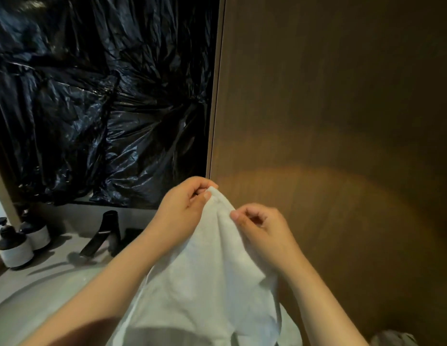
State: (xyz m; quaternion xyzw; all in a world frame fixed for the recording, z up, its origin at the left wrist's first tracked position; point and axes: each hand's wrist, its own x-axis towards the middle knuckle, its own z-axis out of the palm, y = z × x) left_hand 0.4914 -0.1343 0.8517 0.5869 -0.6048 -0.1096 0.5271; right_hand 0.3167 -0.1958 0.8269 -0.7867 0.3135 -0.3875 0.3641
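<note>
You hold one white towel point(205, 283) up in front of you with both hands. Most of it hangs below your grip, falling in loose folds between your forearms and out past the bottom of the view.

Your left hand point(185, 208) is closed on the towel's topmost corner, with the cloth pinched between the thumb and curled fingers, so the corner peaks just above that hand. Your right hand point(262, 233) sits slightly lower and just beside the left. Its thumb and fingertips pinch the towel's edge where it slopes down from the peak. The two pinches are close together on the same stretch of edge.

Below your right hand, at the bottom corner, one crumpled pale thing point(392, 339) shows, too cut off to identify.

Below and left of your left hand lies one pale sink basin point(42, 295). Your left forearm crosses over it, and the part that shows holds nothing you can make out.

Beyond the basin, left of the grip, stands one black faucet point(102, 233). Further left stand two pump bottles point(15, 245) point(37, 232), dark on top and white-banded. You cannot tell what is in them.

Above and behind the left hand hangs crinkled black plastic sheeting point(92, 96). Behind the right hand stands a brown wall panel point(342, 121).
</note>
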